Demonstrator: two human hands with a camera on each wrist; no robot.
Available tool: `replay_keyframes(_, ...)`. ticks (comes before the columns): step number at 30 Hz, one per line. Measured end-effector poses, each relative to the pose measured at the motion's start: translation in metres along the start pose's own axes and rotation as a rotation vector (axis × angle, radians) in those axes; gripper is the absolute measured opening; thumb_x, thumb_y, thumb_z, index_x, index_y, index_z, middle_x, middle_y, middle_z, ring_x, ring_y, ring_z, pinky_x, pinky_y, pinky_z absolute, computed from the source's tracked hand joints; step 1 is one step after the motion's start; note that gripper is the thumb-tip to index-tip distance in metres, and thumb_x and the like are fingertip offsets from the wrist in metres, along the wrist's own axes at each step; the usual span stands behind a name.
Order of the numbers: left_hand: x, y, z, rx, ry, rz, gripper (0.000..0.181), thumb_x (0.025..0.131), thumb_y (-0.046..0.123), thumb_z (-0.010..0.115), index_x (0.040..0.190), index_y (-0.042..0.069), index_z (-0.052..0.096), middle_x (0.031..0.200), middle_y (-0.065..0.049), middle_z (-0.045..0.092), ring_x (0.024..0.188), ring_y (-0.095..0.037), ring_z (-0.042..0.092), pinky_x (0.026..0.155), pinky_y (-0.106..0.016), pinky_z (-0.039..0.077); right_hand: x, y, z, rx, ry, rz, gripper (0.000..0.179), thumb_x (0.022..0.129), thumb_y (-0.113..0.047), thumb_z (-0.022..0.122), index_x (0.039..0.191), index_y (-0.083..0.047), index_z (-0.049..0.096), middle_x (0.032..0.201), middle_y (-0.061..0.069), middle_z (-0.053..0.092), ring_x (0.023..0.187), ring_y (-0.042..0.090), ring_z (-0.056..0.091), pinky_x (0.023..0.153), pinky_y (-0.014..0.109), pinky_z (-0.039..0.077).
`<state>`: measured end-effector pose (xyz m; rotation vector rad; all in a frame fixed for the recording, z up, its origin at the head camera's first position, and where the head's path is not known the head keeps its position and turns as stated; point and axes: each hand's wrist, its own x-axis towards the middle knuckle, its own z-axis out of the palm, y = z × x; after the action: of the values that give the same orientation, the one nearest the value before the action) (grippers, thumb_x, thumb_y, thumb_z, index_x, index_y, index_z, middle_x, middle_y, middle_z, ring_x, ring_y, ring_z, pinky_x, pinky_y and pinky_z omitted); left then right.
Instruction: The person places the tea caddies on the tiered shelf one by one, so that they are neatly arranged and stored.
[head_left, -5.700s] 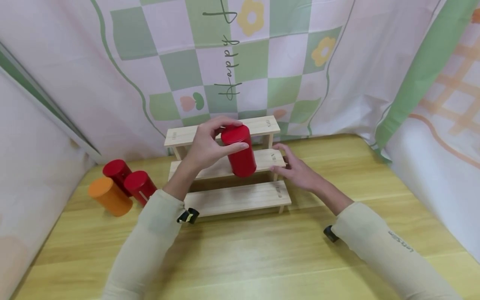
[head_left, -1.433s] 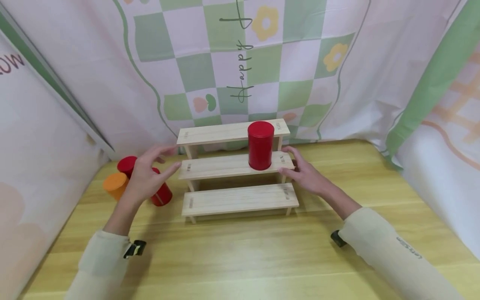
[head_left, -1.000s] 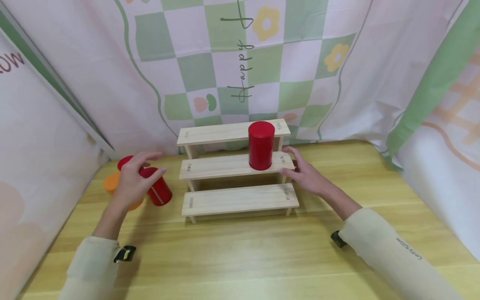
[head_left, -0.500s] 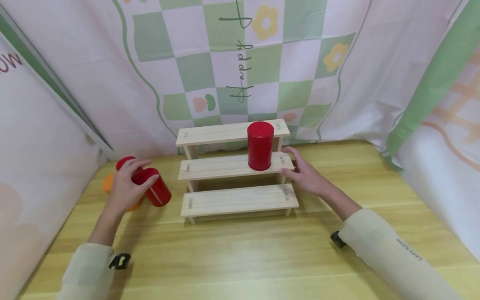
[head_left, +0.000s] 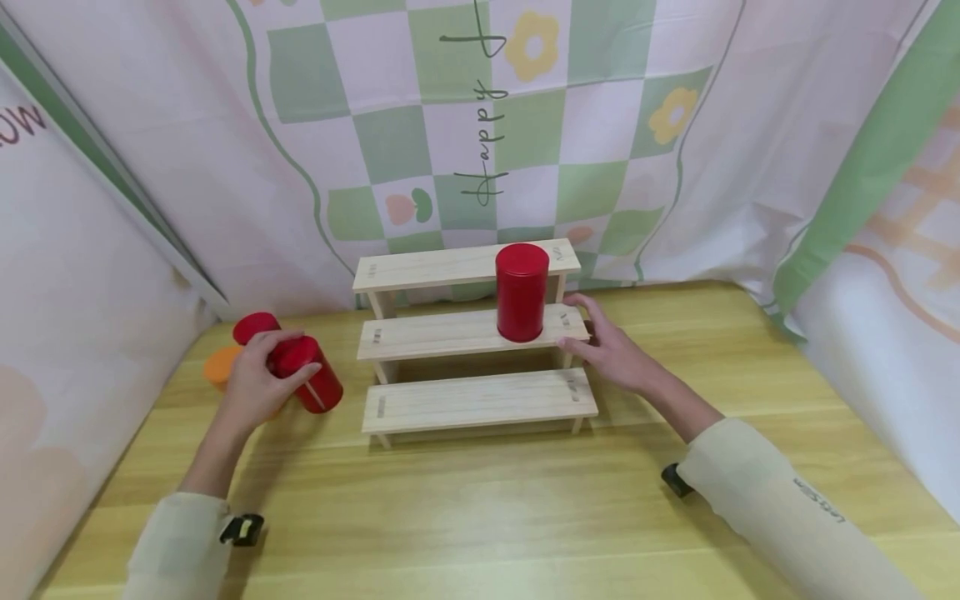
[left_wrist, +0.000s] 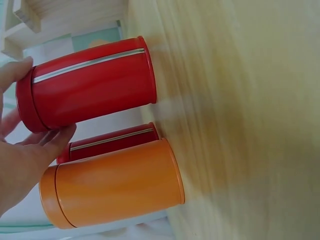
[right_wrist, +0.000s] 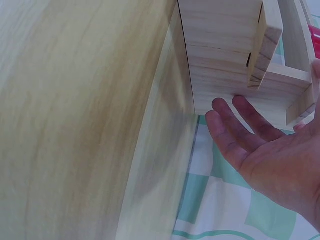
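Observation:
My left hand [head_left: 258,379] grips a red tin [head_left: 321,385] near its lid, thumb on one side and fingers on the other. The tin stands on the table; a silver strip down its side shows in the left wrist view. Just behind are another red tin [head_left: 253,327] and an orange tin [left_wrist: 115,182], partly hidden by the hand. My right hand [head_left: 611,350] holds the right end of the middle board of a three-step wooden shelf [head_left: 427,332], thumb in front, index finger behind. Its other fingers extend free below. One red tin [head_left: 521,293] stands upright on that board's right part.
The shelf's top board [head_left: 427,268] and bottom board [head_left: 472,402] bear nothing. Beneath lies a wood-grain table [head_left: 480,508]. A checked curtain [head_left: 420,125] hangs close behind the shelf, with white cloth [head_left: 67,275] at the left side.
A red tin held by my left hand was set on the middle board and let go. The left hand then moved left and closed round another red tin. My right hand stays at the shelf.

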<state>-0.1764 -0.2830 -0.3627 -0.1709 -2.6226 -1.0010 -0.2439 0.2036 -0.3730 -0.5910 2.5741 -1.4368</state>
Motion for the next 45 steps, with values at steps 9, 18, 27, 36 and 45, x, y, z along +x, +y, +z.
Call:
replay_keyframes(9,-0.003,0.0,0.001,-0.065,-0.07,-0.1,0.061,0.094,0.012,0.077,0.146,-0.004,0.048,0.139,-0.029,0.052,0.123,-0.047,0.051,0.099,-0.065,0.05,0.001,0.001,0.0,0.0,-0.002,-0.003,0.066,0.105,-0.027,0.06,0.158,-0.018,0.022,0.112,0.024,0.058,0.093,0.036,0.059,0.074,0.046,0.056)
replay_keyframes(18,-0.004,-0.002,0.002,-0.052,-0.052,-0.096,0.059,0.094,0.011,0.077,0.145,-0.003,0.051,0.138,-0.028,0.053,0.121,-0.046,0.052,0.098,-0.064,0.052,0.0,0.001,0.0,0.003,-0.004,0.001,0.066,0.106,-0.027,0.06,0.159,-0.018,0.021,0.112,0.024,0.058,0.094,0.037,0.058,0.074,0.046,0.056)
replay_keyframes(27,-0.001,0.005,0.0,-0.035,-0.006,-0.064,0.058,0.092,0.019,0.081,0.141,-0.001,0.056,0.135,-0.025,0.058,0.116,-0.042,0.056,0.094,-0.059,0.054,0.001,0.002,0.0,0.001,-0.003,-0.003,0.066,0.105,-0.026,0.06,0.158,-0.018,0.022,0.112,0.024,0.058,0.091,0.036,0.058,0.072,0.045,0.055)
replay_keyframes(36,0.0,0.018,-0.007,-0.035,0.008,-0.037,0.055,0.091,0.024,0.082,0.138,0.003,0.061,0.131,-0.019,0.06,0.114,-0.037,0.057,0.082,-0.024,0.05,0.001,0.001,0.0,0.006,-0.005,-0.008,0.066,0.105,-0.027,0.059,0.158,-0.018,0.021,0.116,0.025,0.057,0.093,0.037,0.058,0.074,0.046,0.055)
replay_keyframes(45,0.001,0.023,-0.009,-0.023,0.024,-0.007,0.051,0.09,0.023,0.083,0.134,0.005,0.064,0.127,-0.018,0.063,0.111,-0.035,0.058,0.077,-0.012,0.046,0.0,0.0,0.0,-0.001,-0.003,-0.007,0.067,0.105,-0.027,0.06,0.159,-0.018,0.021,0.107,0.022,0.057,0.091,0.036,0.057,0.073,0.046,0.055)
